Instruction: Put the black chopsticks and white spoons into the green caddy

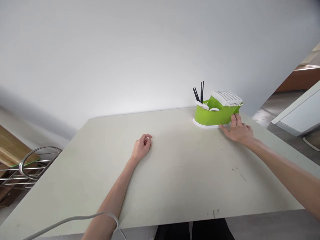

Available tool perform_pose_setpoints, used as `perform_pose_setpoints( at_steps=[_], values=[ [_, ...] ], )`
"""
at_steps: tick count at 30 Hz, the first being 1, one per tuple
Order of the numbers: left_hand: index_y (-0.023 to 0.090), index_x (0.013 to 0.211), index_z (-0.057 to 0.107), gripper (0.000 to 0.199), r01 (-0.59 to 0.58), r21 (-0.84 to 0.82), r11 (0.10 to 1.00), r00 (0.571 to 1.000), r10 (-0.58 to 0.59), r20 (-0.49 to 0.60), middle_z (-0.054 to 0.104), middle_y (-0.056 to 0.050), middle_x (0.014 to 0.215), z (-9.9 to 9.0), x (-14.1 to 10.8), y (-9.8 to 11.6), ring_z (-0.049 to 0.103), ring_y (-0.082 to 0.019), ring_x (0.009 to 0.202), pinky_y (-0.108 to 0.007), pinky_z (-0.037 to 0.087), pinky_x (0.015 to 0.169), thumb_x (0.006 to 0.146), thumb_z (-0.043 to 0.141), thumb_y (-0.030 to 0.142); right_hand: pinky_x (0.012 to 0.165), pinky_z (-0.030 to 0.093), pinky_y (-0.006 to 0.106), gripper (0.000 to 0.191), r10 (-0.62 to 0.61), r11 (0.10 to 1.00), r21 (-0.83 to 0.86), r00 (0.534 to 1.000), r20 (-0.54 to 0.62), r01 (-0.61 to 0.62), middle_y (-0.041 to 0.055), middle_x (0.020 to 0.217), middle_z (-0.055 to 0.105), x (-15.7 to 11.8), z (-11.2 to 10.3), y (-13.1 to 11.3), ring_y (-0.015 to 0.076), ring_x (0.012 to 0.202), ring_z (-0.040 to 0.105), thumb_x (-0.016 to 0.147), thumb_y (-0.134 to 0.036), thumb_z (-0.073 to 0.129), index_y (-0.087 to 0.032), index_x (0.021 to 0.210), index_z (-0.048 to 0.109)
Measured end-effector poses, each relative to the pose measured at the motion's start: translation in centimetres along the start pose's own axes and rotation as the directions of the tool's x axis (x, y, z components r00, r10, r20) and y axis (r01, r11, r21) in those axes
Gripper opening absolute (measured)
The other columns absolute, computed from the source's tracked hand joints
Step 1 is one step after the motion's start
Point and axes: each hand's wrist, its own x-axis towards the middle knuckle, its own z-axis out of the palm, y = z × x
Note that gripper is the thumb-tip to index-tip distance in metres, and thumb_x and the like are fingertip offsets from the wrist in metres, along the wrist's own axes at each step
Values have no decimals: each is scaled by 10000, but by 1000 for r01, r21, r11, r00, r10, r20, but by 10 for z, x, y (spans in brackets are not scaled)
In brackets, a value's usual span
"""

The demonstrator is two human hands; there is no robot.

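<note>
Head view: I see my right hand (240, 132) touching the green holder (212, 117) near the far right corner of the table (170, 176), but can't tell whether it grips. My left hand (142, 146) rests there, loosely curled closed.

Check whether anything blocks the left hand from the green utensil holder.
Nothing visible does. Only tabletop lies between the left hand and the green utensil holder; the right hand is at the holder's right end, off that line.
</note>
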Motion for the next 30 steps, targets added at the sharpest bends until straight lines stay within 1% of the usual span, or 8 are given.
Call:
perform_pose_setpoints(
  at_steps=[6,10,12,14,17,19,25,30],
  values=[
    [230,1069,614,242,-16,0,1000,1000,16,-3,602,45,680,0,1,-4,527,-137,578,-269,430,624,966,488,408,954,426,530,970,-52,994,98,997,-55,57,312,1729,101,0,6,3,449,1369,486,1008,-672,428,-41,1684,137],
    [232,1074,617,242,-11,17,1000,1000,11,-2,607,46,686,-1,0,-4,508,-135,570,-269,419,614,969,481,402,860,497,497,1057,-6,978,206,997,-78,22,340,1725,2,-26,13,-10,450,1300,576,966,-619,526,-27,1688,29],
    [234,1071,618,241,-10,26,1000,1000,10,-2,606,47,687,-1,-1,-3,503,-135,572,-269,416,613,972,476,401,876,529,512,1087,14,966,258,999,-46,-1,341,1723,-2,-47,20,-25,446,1263,614,939,-615,548,-37,1683,6],
    [235,1068,619,243,-8,32,999,1000,8,4,604,47,686,-1,-1,-3,501,-135,572,-269,416,613,975,473,404,993,521,552,1048,-2,953,302,999,-33,12,287,1739,54,-70,28,-44,456,1399,515,940,-633,522,-95,1685,17],
    [235,1067,617,246,-7,35,999,1000,7,8,603,47,685,-2,-1,-3,505,-138,580,-271,418,619,978,472,412,1206,366,559,902,-146,932,321,986,-83,165,264,1737,150,-100,39,-79,392,1578,279,1012,-621,398,-86,1675,104],
    [235,1078,616,251,-10,41,999,1000,9,8,603,47,687,-3,-1,-4,506,-139,589,-273,418,626,982,466,412,1272,248,566,793,-269,920,277,961,-70,278,224,1738,212,-113,45,-104,346,1594,259,1054,-595,300,-102,1668,207],
    [241,1092,614,258,-18,104,994,1000,16,17,610,41,693,-4,-4,-4,514,-150,612,-277,420,642,996,439,405,1294,167,581,722,-481,871,127,877,21,475,116,1731,307,-124,51,-166,351,1607,226,1092,-560,147,-166,1630,422],
    [251,1133,613,256,-101,274,956,995,93,42,641,29,756,3,-8,-3,547,-152,620,-286,423,658,1004,426,369,1288,189,574,703,-533,839,126,846,-12,530,128,1723,324,-124,48,-185,356,1601,243,1101,-549,164,-176,1628,440]
  ],
)
